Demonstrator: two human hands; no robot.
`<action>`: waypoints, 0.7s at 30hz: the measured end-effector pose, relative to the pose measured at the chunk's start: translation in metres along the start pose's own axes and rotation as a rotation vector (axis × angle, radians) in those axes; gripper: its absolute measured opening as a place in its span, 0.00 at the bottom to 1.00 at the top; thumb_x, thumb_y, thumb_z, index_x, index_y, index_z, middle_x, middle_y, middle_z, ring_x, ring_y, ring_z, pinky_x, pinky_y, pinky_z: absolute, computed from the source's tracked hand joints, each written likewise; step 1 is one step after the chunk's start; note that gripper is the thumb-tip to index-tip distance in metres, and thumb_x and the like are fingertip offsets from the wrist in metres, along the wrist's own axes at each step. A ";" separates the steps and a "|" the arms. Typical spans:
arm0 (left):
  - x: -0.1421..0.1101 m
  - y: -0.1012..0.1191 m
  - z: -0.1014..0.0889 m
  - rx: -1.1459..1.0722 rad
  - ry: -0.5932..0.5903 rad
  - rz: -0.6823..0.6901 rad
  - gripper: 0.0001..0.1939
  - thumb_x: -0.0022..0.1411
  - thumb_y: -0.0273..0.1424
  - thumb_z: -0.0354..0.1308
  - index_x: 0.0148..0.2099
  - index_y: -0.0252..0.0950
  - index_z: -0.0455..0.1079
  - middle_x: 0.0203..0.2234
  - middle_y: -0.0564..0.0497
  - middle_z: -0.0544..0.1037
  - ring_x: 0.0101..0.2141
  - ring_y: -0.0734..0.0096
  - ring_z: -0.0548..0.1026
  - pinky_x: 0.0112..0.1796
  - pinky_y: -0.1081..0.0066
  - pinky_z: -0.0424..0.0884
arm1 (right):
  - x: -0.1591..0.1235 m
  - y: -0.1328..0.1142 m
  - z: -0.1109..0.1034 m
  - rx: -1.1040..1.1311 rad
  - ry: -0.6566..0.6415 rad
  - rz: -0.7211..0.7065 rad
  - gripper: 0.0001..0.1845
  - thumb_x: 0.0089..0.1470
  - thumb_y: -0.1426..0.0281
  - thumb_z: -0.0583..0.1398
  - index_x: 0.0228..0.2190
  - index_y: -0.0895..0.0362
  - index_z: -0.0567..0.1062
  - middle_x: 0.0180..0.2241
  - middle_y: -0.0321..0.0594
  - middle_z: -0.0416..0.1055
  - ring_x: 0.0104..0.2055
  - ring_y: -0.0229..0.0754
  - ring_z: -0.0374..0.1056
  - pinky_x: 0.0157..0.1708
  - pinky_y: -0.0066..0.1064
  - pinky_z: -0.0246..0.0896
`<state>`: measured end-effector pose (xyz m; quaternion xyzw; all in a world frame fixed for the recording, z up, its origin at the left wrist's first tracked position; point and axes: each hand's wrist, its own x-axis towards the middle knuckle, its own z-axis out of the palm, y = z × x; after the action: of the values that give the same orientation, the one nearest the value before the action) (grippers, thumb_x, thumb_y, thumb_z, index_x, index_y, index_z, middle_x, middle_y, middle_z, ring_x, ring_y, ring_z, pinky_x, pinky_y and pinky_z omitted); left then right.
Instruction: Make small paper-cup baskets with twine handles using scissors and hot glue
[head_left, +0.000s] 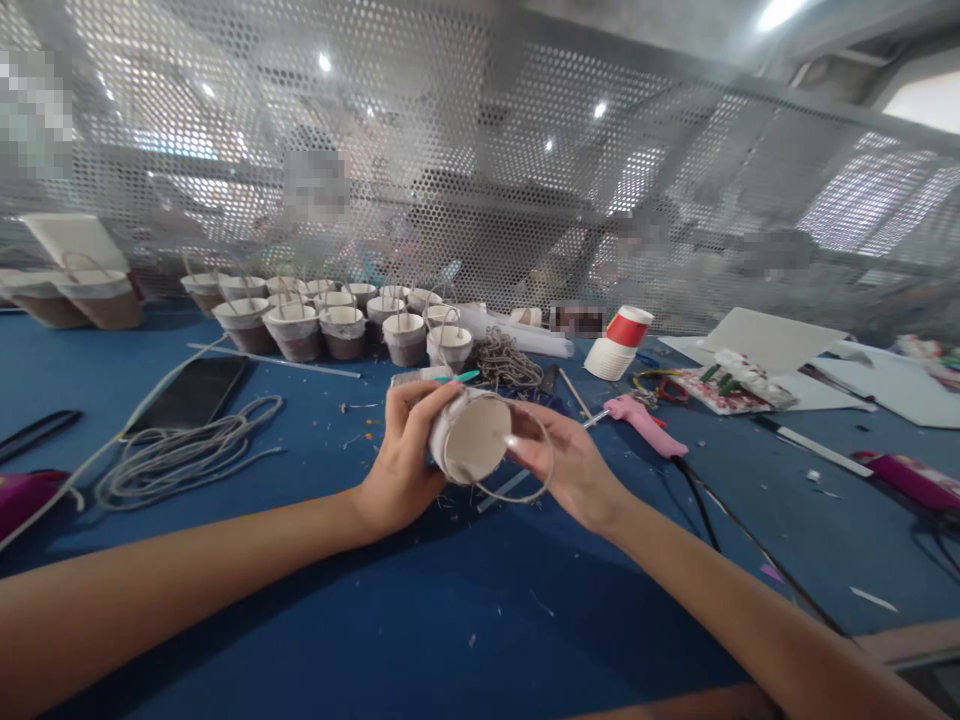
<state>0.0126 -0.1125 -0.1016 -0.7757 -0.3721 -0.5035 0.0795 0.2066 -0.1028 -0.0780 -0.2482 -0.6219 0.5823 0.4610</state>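
Note:
Above the near middle of the table, a white paper cup is tipped so that its open mouth faces me. A thin cord handle loops out from its rim to the right. My left hand wraps round the cup's left side, fingers closed over the top. On the right rim, my right hand pinches the cup, its thumb at the mouth and its other fingers partly hidden behind. The cord loop passes in front of that hand.
Several small cups with handles stand at the back left. A pink glue gun lies to the right, near stacked paper cups. Coiled cord and a phone lie left. Behind the table rises a perforated metal screen.

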 end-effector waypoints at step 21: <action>0.004 -0.007 0.004 -0.066 -0.047 0.192 0.32 0.55 0.26 0.58 0.59 0.39 0.49 0.56 0.39 0.51 0.59 0.48 0.50 0.56 0.45 0.52 | 0.000 0.009 0.013 0.010 -0.101 -0.006 0.24 0.45 0.72 0.64 0.46 0.51 0.69 0.47 0.38 0.69 0.50 0.44 0.64 0.53 0.44 0.58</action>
<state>0.0121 -0.1036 -0.1018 -0.8215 -0.2809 -0.4873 0.0934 0.1933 -0.1075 -0.0850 -0.2142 -0.6423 0.5956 0.4322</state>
